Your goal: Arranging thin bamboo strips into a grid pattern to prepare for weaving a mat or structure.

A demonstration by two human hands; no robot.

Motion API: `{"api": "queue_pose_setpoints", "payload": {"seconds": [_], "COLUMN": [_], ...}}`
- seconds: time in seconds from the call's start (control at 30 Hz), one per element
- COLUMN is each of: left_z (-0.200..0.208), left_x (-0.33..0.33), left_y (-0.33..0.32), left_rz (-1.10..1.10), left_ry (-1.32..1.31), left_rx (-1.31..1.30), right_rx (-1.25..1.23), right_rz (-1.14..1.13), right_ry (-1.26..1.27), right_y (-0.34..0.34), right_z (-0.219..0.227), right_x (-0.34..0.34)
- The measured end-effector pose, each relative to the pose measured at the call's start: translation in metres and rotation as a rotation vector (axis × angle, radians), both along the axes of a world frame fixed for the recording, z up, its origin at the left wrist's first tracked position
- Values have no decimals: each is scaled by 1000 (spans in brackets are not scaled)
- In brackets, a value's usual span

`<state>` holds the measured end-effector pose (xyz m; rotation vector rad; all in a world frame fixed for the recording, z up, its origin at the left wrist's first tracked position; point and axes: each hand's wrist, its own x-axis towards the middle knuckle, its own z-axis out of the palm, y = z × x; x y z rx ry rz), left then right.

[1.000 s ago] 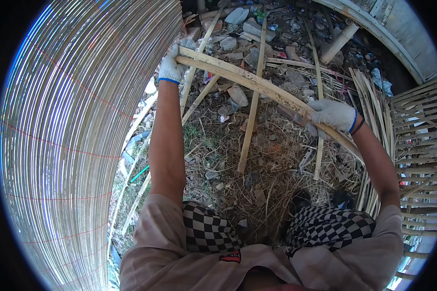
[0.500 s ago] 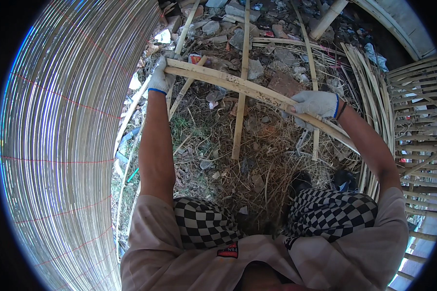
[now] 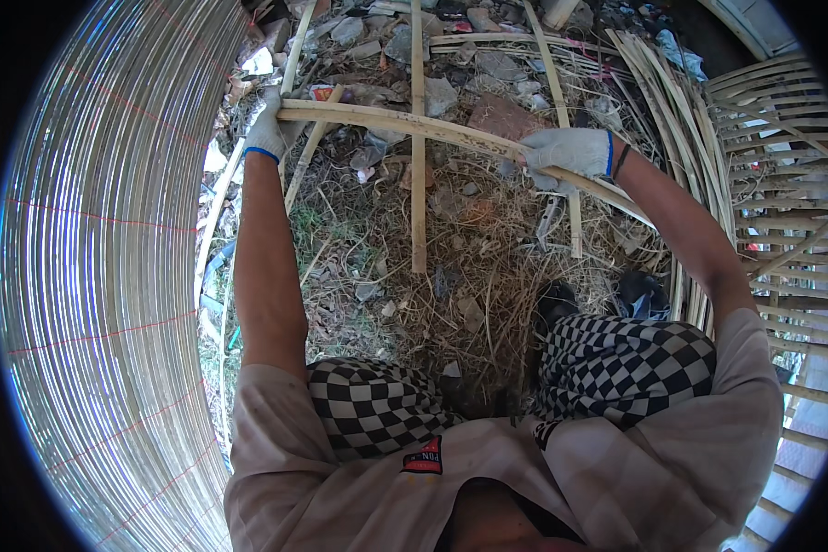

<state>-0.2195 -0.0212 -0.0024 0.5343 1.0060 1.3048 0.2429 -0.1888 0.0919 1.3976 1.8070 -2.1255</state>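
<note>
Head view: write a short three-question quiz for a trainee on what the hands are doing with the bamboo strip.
1. True or false: both gloved hands grip the same long bamboo strip.
2. Which hand holds the strip at its very end?
A. left hand
B. right hand
C. neither
3. Fill in: the big rolled mat of thin slats stands on the person's ____ side.

Key
1. True: each hand is closed around it, and the strip runs on past the right hand toward the lower right.
2. A: the left hand clasps the end by the rolled mat.
3. Left.
</note>
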Motion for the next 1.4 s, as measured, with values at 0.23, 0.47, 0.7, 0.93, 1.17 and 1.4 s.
{"api": "queue_pose_setpoints", "payload": {"seconds": [0.23,0.47,0.7,0.93,1.17,1.4], "left_z": [-16,-19,-14,-20,-8,-52], "left_x": [-13,2,42,56,104,101], "left_y": [1,-6,-21,-29,-165,-204], "left_rz": [-101,-92,-107,-305,-785,-898], "left_ry": [-77,-166,-215,-238,1438,1286], "left_rx": [141,128,115,-80,95,-77], "right_rx": [-182,-111,-167,-65,-6,-65], "right_rz": [-123,-183,-227,-307,-664,-716], "right_ry": [85,154,113,28,93,98], "right_y": [-4,-8,-24,-46,-96,-116], "right_z": [-17,-27,-33,-8,-12,-38], "right_x": [-13,-53,-44,-20,71,81]}}
